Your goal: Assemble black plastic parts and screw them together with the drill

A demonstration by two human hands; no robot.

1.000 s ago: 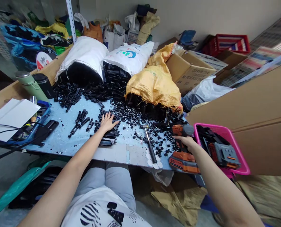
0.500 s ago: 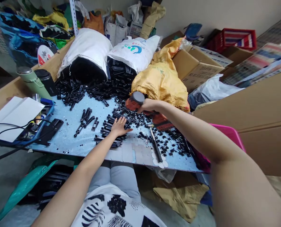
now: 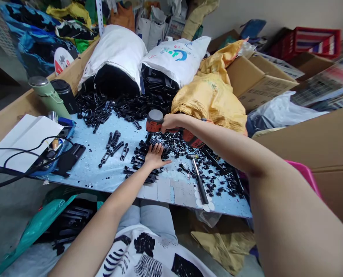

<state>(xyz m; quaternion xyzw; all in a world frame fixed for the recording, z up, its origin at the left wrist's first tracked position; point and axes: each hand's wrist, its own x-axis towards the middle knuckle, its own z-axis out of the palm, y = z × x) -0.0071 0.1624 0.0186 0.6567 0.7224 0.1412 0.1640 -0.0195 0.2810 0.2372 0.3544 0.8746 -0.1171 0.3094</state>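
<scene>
My right hand [image 3: 171, 122] is wrapped round the handle of a red and grey cordless drill [image 3: 154, 126]. The drill points down over the far end of a row of black plastic parts [image 3: 138, 161]; its tip is hard to make out against them. On that row rests my left hand [image 3: 154, 157], fingers stretched out and thumb spread to the right. Loose screws [image 3: 175, 144] are scattered just right of the row. Nearer the front edge lies a hammer [image 3: 200, 182] with a black handle, among small black pieces [image 3: 217, 175].
White sacks [image 3: 116, 46] spill black parts [image 3: 131, 107] at the back, beside a yellow sack [image 3: 210, 96]. A green flask [image 3: 48, 96], a black cup [image 3: 64, 94] and a blue tray [image 3: 69, 134] with cables stand left. Several joined parts [image 3: 112, 144] lie left of the row.
The drill has moved left, from above the screws to the far end of the row, and is less blurred. My left hand stays on the row. The whole view has shifted slightly.
</scene>
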